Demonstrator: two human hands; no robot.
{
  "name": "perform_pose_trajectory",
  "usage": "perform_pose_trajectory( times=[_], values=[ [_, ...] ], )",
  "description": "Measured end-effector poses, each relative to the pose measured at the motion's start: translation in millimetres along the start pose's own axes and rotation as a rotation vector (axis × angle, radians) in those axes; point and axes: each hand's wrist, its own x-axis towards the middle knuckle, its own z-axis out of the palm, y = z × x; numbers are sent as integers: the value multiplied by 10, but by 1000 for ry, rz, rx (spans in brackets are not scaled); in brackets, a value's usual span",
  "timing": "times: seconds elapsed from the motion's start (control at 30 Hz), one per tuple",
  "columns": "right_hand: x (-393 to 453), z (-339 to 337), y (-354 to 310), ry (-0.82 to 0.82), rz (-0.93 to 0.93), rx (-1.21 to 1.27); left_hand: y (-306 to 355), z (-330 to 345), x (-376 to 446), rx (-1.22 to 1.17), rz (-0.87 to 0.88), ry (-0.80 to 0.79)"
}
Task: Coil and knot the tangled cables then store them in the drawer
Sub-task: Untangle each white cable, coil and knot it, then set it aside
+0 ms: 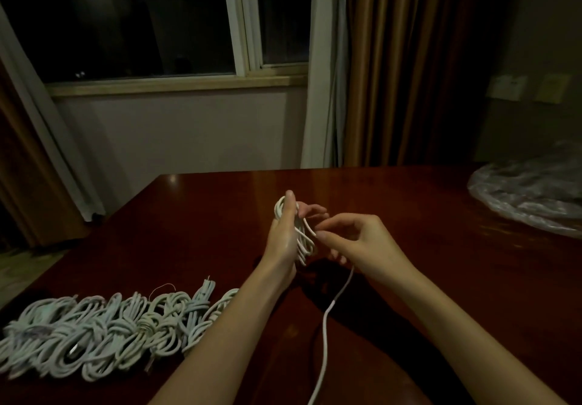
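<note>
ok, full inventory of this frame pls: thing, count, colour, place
Cable in hand: one, white, loops held above the table, loose tail trailing toward the camera.
Coiled cable bundles: a pile, count unclear, white, table's near-left.
Table: one, dark reddish wood, centre.
Plastic wrap: one crumpled heap, clear, table's far right.
Window: one, white frame, dark outside, back wall.
Curtains: brown, right of window.
Left hand: holds the loops.
Right hand: pinches the cable.

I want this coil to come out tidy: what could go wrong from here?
The loops around the left hand look loose, so they could slip off while knotting. The right hand only pinches the white cable, whose long tail hangs off the table and may snag. The coil could also tangle with the bundled cables.
</note>
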Motion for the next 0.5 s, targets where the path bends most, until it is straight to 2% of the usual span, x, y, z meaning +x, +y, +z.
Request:
perform_pose_trajectory(
  times=[0.1,0.17,0.27,0.5],
  values=[
    [-11,-23,-47,-182,87,19,-29,88,-67,174,24,-81],
    [-32,-2,-70,-246,83,-86,-89,134,-95,281,41,-138],
    [-59,19,-103,-207,33,-265,-125,176,-146,324,27,-192],
    [-126,150,-108,-9,-3,-583,-107,211,-138,306,74,-193]
  ],
)
